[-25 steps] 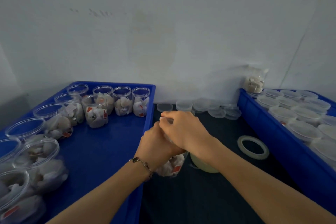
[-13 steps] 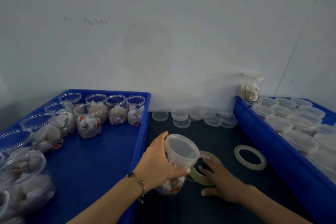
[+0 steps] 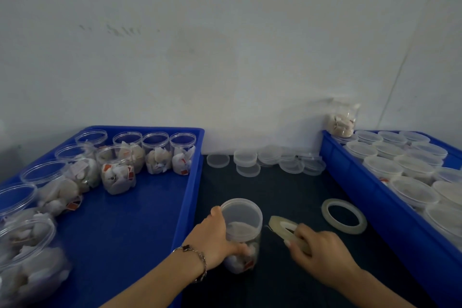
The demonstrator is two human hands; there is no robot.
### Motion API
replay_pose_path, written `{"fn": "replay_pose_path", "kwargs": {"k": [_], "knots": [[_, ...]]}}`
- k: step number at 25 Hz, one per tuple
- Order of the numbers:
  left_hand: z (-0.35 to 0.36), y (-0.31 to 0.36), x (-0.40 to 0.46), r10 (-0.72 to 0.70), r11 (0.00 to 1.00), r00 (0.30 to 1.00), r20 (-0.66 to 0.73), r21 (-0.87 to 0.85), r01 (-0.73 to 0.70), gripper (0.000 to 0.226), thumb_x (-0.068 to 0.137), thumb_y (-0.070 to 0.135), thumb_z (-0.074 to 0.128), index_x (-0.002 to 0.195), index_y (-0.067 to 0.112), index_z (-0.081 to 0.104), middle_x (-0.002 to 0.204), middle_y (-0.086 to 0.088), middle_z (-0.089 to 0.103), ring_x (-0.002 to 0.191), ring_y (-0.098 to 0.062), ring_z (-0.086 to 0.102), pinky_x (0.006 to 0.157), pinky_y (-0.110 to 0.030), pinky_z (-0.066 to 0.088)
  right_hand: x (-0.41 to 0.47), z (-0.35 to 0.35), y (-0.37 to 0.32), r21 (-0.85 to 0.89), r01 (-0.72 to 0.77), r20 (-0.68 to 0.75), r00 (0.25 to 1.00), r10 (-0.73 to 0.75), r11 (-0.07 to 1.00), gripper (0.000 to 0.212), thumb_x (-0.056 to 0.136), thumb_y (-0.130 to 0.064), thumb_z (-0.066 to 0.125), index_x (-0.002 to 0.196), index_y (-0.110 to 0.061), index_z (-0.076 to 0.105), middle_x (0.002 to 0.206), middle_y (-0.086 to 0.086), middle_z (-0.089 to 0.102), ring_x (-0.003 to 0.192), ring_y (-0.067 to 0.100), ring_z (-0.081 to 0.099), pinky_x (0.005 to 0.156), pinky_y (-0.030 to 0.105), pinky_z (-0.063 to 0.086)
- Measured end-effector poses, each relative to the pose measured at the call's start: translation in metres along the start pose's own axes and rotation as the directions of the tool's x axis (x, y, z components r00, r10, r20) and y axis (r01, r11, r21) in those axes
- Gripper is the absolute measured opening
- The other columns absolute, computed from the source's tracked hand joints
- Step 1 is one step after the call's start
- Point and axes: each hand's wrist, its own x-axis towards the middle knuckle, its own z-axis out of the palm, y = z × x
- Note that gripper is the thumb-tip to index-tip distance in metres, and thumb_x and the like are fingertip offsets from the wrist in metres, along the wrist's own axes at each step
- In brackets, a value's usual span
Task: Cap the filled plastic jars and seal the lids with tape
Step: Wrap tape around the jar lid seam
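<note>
Capped jar [image 3: 241, 230] gripped by left hand [image 3: 212, 237]; right hand [image 3: 317, 255] fingers [image 3: 291, 242] clamped on tilted tape roll [image 3: 285, 229].

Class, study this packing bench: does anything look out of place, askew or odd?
One filled jar sits apart, perched at the far corner of the right blue tray against the wall and tilted, not in the rows. The loose lids by the wall lie jumbled and overlapping. Nothing looks spilled.

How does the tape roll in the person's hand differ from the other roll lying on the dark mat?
The held tape roll is gripped by the right hand, lifted and tilted beside the capped jar. The spare tape roll lies flat on the mat, untouched, nearer the right bin. Both are pale rings.
</note>
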Motion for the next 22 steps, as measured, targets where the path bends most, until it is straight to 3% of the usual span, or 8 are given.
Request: {"fn": "replay_pose_path", "kwargs": {"k": [3,4,6,9,12,15,18,22], "knots": [[-0.004,0.005,-0.007,0.166,0.984,0.985,-0.046,0.064,-0.163,0.124,0.07,0.046,0.076,0.146,0.026,-0.02,0.156,0.007,-0.008,0.144,-0.013,0.004,0.119,-0.038,0.015,-0.007,-0.012,-0.012,-0.023,0.06,0.0,0.998,-0.06,0.998,0.024,0.091,-0.056,0.041,0.083,-0.034,0.045,0.06,-0.015,0.049,0.053,0.004,0.048,0.052,0.014,0.034],[-0.008,0.008,-0.012,0.304,0.949,0.948,-0.094,0.115,-0.293,0.115,0.072,0.05,0.073,0.144,0.035,-0.015,0.154,0.015,-0.004,0.141,-0.004,-0.001,0.119,-0.035,0.009,-0.009,-0.016,-0.016,-0.024,0.074,-0.002,0.997,-0.074,0.997,0.025,0.09,-0.057,0.04,0.085,-0.034,0.046,0.062,-0.015,0.05,0.054,0.004,0.048,0.053,0.014,0.034],[-0.012,0.011,-0.017,0.533,0.837,0.832,-0.154,0.242,-0.491,0.082,0.078,0.057,0.062,0.142,0.044,0.012,0.146,0.021,0.029,0.131,0.006,0.015,0.112,-0.02,0.012,-0.013,-0.021,-0.021,-0.031,0.088,-0.011,0.996,-0.088,0.996,0.025,0.089,-0.06,0.038,0.086,-0.037,0.045,0.062,-0.015,0.049,0.055,0.004,0.048,0.054,0.013,0.035],[-0.012,0.015,-0.02,0.643,0.734,0.757,-0.117,0.378,-0.565,0.054,0.084,0.061,0.048,0.134,0.041,0.046,0.127,0.022,0.052,0.114,0.005,0.029,0.09,-0.005,0.01,-0.018,-0.029,-0.027,-0.059,0.091,-0.015,0.996,-0.092,0.994,0.025,0.088,-0.063,0.035,0.086,-0.039,0.043,0.06,-0.015,0.046,0.054,0.003,0.046,0.054,0.013,0.034],[-0.004,0.021,-0.016,0.709,0.665,0.691,-0.141,0.46,-0.589,0.045,0.084,0.054,0.044,0.12,0.033,0.062,0.117,0.014,0.06,0.109,-0.002,0.045,0.095,-0.01,0.021,-0.02,-0.035,-0.031,-0.06,0.104,-0.035,0.994,-0.106,0.993,0.031,0.087,-0.063,0.035,0.084,-0.035,0.047,0.057,-0.014,0.045,0.051,0.006,0.045,0.052,0.014,0.033],[0.003,0.018,-0.012,0.661,0.718,0.746,-0.082,0.357,-0.598,0.037,0.089,0.046,0.047,0.116,0.028,0.063,0.12,0.011,0.056,0.109,0.004,0.036,0.102,-0.018,0.025,-0.021,-0.036,-0.034,-0.076,0.131,-0.069,0.988,-0.137,0.988,0.043,0.084,-0.066,0.033,0.085,-0.03,0.056,0.055,-0.014,0.044,0.051,0.008,0.044,0.049,0.014,0.029],[0.004,0.015,-0.015,0.636,0.749,0.766,-0.094,0.314,-0.583,0.028,0.087,0.048,0.049,0.103,0.031,0.066,0.105,0.017,0.058,0.096,0.012,0.029,0.091,-0.009,0.022,-0.022,-0.036,-0.035,-0.112,0.115,-0.028,0.993,-0.119,0.987,0.038,0.086,-0.065,0.031,0.093,-0.034,0.053,0.059,-0.014,0.044,0.057,0.007,0.047,0.054,0.014,0.03],[-0.002,0.019,-0.025,0.537,0.83,0.843,-0.033,0.202,-0.52,0.018,0.089,0.042,0.056,0.095,0.028,0.066,0.084,0.021,0.05,0.083,0.012,0.042,0.074,-0.005,0.03,-0.016,-0.031,-0.03,-0.193,0.11,0.068,0.993,-0.099,0.975,0.046,0.08,-0.073,0.019,0.104,-0.04,0.039,0.066,-0.015,0.047,0.058,0.004,0.049,0.053,0.014,0.032]]}}
